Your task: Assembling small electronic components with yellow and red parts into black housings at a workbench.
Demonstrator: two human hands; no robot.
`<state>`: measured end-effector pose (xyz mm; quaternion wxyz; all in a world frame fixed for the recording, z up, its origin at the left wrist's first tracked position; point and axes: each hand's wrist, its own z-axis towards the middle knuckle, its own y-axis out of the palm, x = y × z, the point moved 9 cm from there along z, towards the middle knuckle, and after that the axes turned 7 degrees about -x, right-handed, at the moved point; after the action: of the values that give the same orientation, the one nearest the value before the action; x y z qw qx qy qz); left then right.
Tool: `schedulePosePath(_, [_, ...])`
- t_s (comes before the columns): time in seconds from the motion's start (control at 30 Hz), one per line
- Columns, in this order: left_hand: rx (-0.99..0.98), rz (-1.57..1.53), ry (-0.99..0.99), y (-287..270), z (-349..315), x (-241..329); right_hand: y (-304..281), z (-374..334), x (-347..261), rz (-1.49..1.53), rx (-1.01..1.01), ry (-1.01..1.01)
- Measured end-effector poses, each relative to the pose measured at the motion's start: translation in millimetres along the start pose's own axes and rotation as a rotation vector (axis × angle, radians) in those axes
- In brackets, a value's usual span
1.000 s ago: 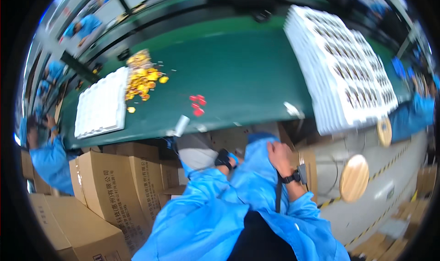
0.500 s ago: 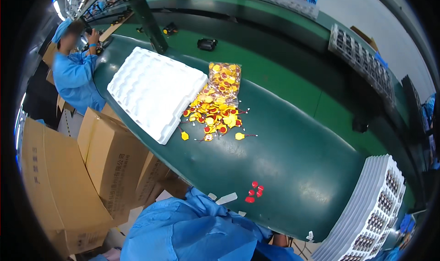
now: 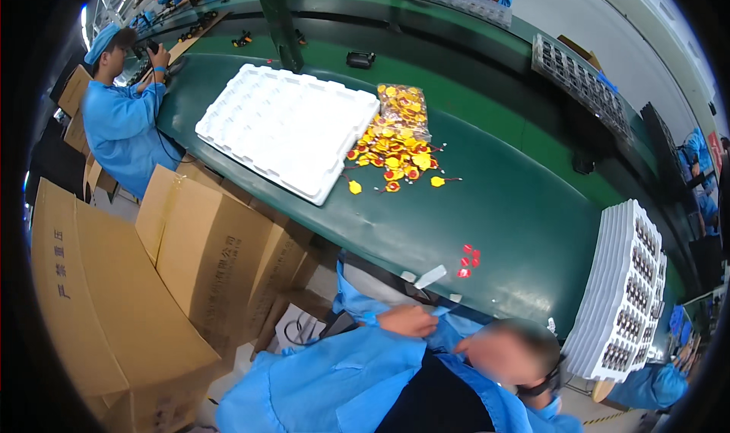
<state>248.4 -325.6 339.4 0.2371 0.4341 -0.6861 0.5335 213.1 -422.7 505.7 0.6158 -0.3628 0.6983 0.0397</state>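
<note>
Neither of my own hands can be made out. At the lower edge, close by, a person in a blue smock [image 3: 327, 380] leans by the table's near edge. That person's hand [image 3: 411, 320] is in front of their body, its fingers curled; whether it holds anything is unclear. On the green table [image 3: 395, 228] lies a heap of small yellow round pieces with red patches and wire leads [image 3: 399, 152]. It spreads from a clear bag [image 3: 403, 106] of the same pieces. Left of it rests a white moulded tray [image 3: 281, 121]. Several red discs [image 3: 466, 262] lie nearer the front edge.
A stack of white trays [image 3: 608, 296] with small dark parts stands at the table's right end. Cardboard boxes [image 3: 190, 235] fill the floor at left. Another worker [image 3: 125, 121] stands at the far left. A strip of white paper [image 3: 431, 276] lies near the front edge.
The view has shifted, so the table's things sit higher, mostly farther right. The nearby person's hand and head now show; earlier mostly the blue back was seen.
</note>
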Motion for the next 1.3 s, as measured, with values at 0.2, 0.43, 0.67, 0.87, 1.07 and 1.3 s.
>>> schedulePosePath(0.2, [0.408,-0.256,0.474,-106,-104,69,-135,206,-139,-0.513,0.346,-0.564])
schedulePosePath(0.43, [1.214,-0.222,0.155,-185,-182,21,-200,511,-50,-0.906,0.311,-0.149])
schedulePosePath(0.67, [1.534,0.330,-0.200,-227,-243,9,-204,579,2,-1.021,0.160,0.096])
schedulePosePath(0.87, [1.161,0.662,-0.614,-260,-202,-79,-233,376,-45,-1.282,0.342,-0.031])
schedulePosePath(1.07, [1.192,0.849,-0.616,-259,-203,-105,-201,81,36,-0.941,0.503,0.609])
schedulePosePath(1.3, [1.147,0.138,0.194,-243,-130,59,-129,-107,-14,-0.886,1.203,0.399])
